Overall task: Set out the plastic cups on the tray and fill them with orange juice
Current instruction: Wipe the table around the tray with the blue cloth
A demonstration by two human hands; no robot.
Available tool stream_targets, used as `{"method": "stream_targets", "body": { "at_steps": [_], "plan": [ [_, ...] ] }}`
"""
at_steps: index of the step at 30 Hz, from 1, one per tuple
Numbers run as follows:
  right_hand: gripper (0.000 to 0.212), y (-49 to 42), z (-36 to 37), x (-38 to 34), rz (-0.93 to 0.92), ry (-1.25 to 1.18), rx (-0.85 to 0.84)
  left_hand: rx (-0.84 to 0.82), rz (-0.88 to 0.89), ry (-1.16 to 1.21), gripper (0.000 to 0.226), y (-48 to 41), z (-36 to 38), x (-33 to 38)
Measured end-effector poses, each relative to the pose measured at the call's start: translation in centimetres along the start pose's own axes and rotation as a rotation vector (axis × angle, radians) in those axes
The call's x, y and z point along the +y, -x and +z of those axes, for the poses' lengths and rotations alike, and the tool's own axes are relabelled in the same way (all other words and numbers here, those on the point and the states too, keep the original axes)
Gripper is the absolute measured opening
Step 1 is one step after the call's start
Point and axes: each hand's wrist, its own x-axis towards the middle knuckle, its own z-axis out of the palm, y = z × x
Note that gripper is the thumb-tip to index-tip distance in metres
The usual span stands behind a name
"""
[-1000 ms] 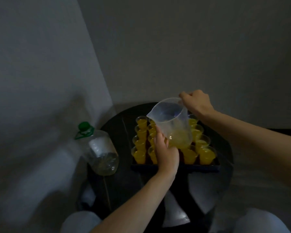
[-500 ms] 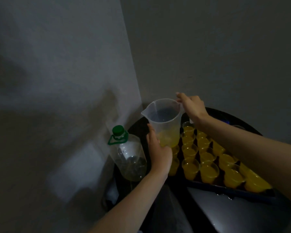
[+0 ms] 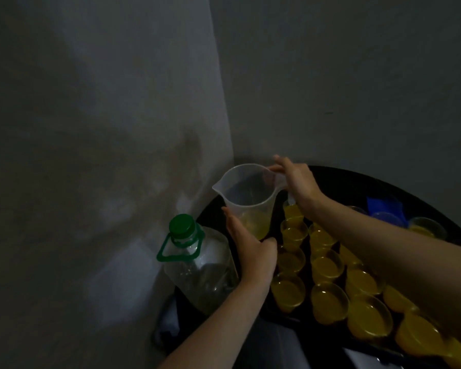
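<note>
Translucent plastic measuring jug [image 3: 246, 198]: upright, spout toward ten o'clock; shallow remnant of orange juice [image 3: 253, 225] in the bottom; at the ten-o'clock end of the cup rows, resting or lifted cannot be told.
Left hand [image 3: 253, 253]: wrapped round the jug's lower wall from seven o'clock, fingers up the side, thumb across the front.
Right hand [image 3: 296, 179]: closed on the handle at the jug's two o'clock.
Small clear plastic cups [image 3: 326, 266]: close rows on the dark rectangular tray [image 3: 297, 319], running toward five o'clock; every visible one holding juice.
Clear plastic bottle with green cap [image 3: 197, 265]: at eight o'clock of the jug, just beside the left wrist.
Round black table [image 3: 383, 186]: beneath all.
Step, as judged: filling near its end, no pour under way; next calls for finding any unfilled cup, tilting steeply yet slowly for so small a remnant, else setting the jug down away from the rims.
</note>
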Motion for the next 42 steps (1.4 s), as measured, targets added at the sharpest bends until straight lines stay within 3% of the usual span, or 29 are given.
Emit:
{"method": "stream_targets", "body": {
  "at_steps": [15, 23, 27, 31, 37, 42],
  "plan": [
    [0.048, -6.6, 4.5, 7.8, 0.066, 0.051, -0.203, 0.193, -0.195, 0.201, 0.119, -5.4, 2.0, -5.6],
    [0.042, -6.2, 4.5, 9.2, 0.143, 0.013, -0.176, 0.187, -0.226, 0.054, 0.117, -5.2, 2.0, -6.2],
    [0.053, -5.6, 4.7, 8.6, 0.131, -0.014, -0.179, 0.217, -0.252, -0.023, 0.116, -5.6, 2.0, -5.7],
    [0.054, -5.2, 4.1, 8.3, 0.203, -0.126, -0.128, 0.284, -0.334, 0.03, 0.106, -5.7, 1.5, -5.5],
    [0.057, -3.6, 2.6, 7.0, 0.19, -0.101, -0.089, 0.27, -0.405, 0.125, 0.088, -4.9, 1.0, -5.2],
    [0.057, -2.1, -0.4, 6.3, 0.162, -0.118, -0.021, 0.163, -0.362, 0.117, 0.094, -3.0, 1.6, -4.0]
  ]
}}
